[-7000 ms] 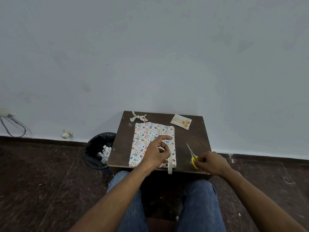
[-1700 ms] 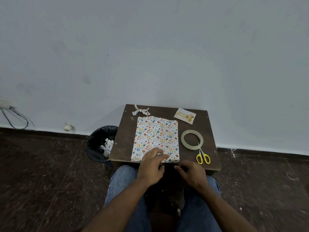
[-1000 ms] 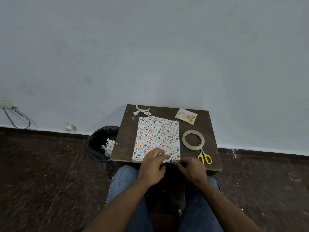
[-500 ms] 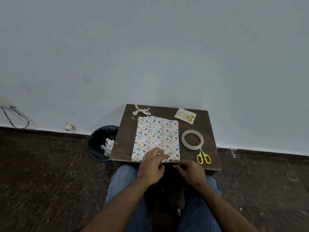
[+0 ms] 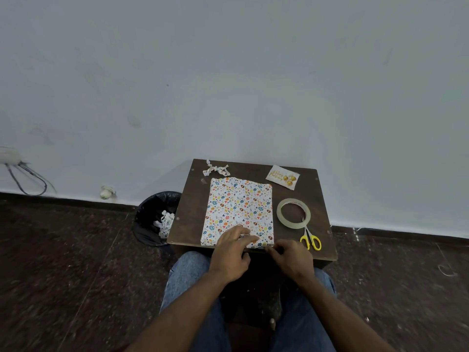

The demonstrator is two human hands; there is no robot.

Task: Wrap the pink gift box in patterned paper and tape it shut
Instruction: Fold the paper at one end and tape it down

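Observation:
The gift box (image 5: pixel 239 208), fully covered in white paper with small coloured shapes, lies flat on a small dark wooden table (image 5: pixel 193 199). My left hand (image 5: pixel 233 252) rests on the box's near end with its fingers stretched flat across the paper. My right hand (image 5: pixel 291 257) sits at the box's near right corner, fingertips touching the near edge. What lies under those fingertips is hidden. No pink of the box shows.
A roll of clear tape (image 5: pixel 293 212) lies right of the box, with yellow-handled scissors (image 5: pixel 310 238) just in front of it. A birthday card (image 5: pixel 282 177) and a paper scrap (image 5: pixel 215 169) lie at the back. A black bin (image 5: pixel 152 217) stands left of the table.
Seven seconds ago my left hand held a strip of tape and my right hand the scissors. Since then both hands have come down to the box's near edge and barely moved.

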